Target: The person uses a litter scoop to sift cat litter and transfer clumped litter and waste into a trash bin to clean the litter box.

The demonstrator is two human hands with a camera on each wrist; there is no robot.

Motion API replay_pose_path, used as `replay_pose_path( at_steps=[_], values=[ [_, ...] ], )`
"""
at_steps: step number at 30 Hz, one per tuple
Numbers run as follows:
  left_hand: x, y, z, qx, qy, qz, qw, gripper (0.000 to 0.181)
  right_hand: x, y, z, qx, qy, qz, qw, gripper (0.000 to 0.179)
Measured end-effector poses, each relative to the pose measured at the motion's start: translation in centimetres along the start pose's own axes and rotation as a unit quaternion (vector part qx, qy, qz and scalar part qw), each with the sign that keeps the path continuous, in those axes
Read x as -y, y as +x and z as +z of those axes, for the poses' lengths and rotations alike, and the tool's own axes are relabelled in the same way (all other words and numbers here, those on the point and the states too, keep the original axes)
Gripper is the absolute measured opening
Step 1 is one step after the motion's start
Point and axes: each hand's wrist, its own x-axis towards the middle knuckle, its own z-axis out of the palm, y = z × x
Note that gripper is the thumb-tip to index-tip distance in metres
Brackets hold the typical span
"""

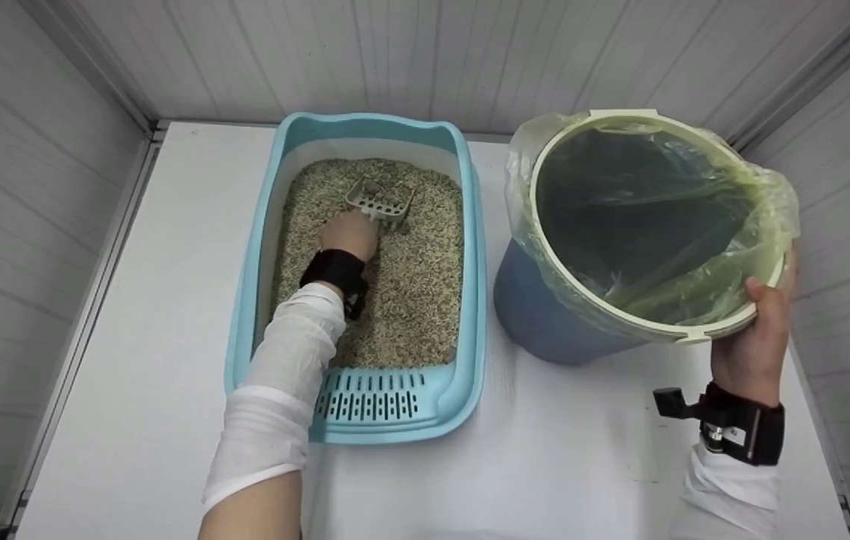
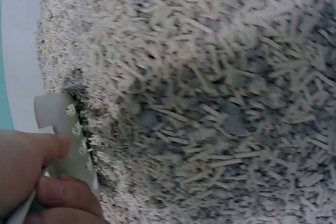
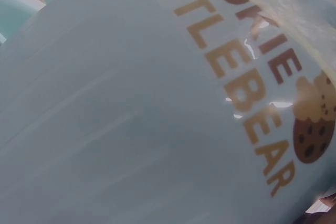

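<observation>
Left grip (image 1: 349, 234): was curled round the scoop's handle, over the far half of the tray.
Scoop (image 1: 381, 205): reached far and slightly right from the left grip, its holed pan against the litter.
Litter (image 1: 413, 300): lay all round the pan, loose grains with greyish clumps among them.
Litter tray (image 1: 474, 300): walled in the scoop on every side, blue rim raised, slotted panel (image 1: 372, 397) at the near end.
Right grip (image 1: 755, 337): grasped the bin's near right rim, thumb on top.
Bin (image 1: 545, 322): stood left of the right grip, just beside the tray; its blue side and the tray's right rim came between the two grips.
Liner (image 1: 526, 176): lined the bin and hung loosely outside its rim.
Lettering (image 3: 231, 82): ran along the bin's outside beside a cookie picture (image 3: 315, 119).
Bench (image 1: 132, 315): showed white left of the tray, across the near side and as a thin strip between tray and bin.
Far wall (image 1: 394, 56): rose just beyond the tray.
Side walls (image 1: 19, 225): bounded the bench left and right.
</observation>
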Motion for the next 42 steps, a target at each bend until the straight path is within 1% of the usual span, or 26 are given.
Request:
replay_pose_path(
  at_steps=[2,4,9,13,17,20,23,25,28,30,33,36,38,42],
  values=[
    [0.2,0.0,0.3,-0.008,-0.009,0.010,0.9999,0.046,0.1,0.0,0.0,-0.003,0.008,-0.005,1.0000,0.068],
    [0.6,0.1,0.6,-0.011,-0.020,0.010,0.9997,0.046,0.1,0.1,0.1,-0.006,0.011,-0.004,0.9999,0.068],
    [1.7,0.0,1.3,-0.021,-0.036,0.007,0.9991,0.048,-0.1,0.1,0.1,0.004,0.006,0.000,1.0000,0.067],
    [2.3,0.0,1.6,-0.028,-0.043,0.019,0.9985,0.048,-0.1,0.2,0.2,0.005,0.011,-0.005,0.9999,0.068],
    [2.8,0.1,1.7,-0.047,-0.047,0.032,0.9973,0.049,-0.1,0.1,0.1,-0.005,0.018,-0.007,0.9998,0.069],
    [2.9,0.0,1.4,-0.064,-0.044,0.044,0.9960,0.050,0.0,0.1,0.1,-0.010,0.018,-0.004,0.9998,0.069],
    [2.9,-0.4,1.0,-0.082,-0.031,0.057,0.9945,0.050,0.1,0.0,0.0,-0.013,0.019,0.000,0.9997,0.068],
    [2.9,-0.6,0.9,-0.101,-0.024,0.069,0.9922,0.050,0.0,0.1,0.0,-0.010,0.018,-0.002,0.9998,0.068],
    [3.0,-1.3,0.6,-0.124,-0.027,0.089,0.9880,0.048,0.0,0.1,0.0,-0.009,0.013,-0.001,0.9999,0.068],
    [3.0,-1.9,0.2,-0.125,-0.044,0.101,0.9861,0.046,0.0,0.1,0.1,-0.007,0.012,-0.002,0.9999,0.068],
    [3.0,-2.8,-0.7,-0.109,-0.080,0.104,0.9853,0.045,-0.1,0.1,0.2,-0.003,0.010,-0.003,0.9999,0.068],
    [3.3,-3.8,-1.7,-0.104,-0.097,0.107,0.9840,0.044,-0.1,0.1,0.2,0.000,0.011,-0.005,0.9999,0.069],
    [3.5,-4.4,-2.2,-0.113,-0.090,0.115,0.9829,0.044,0.0,0.1,0.2,0.000,0.011,-0.003,0.9999,0.069],
    [4.1,-5.5,-2.9,-0.138,-0.057,0.129,0.9803,0.046,-0.1,0.1,0.2,-0.002,0.009,-0.001,1.0000,0.069]
  ],
)
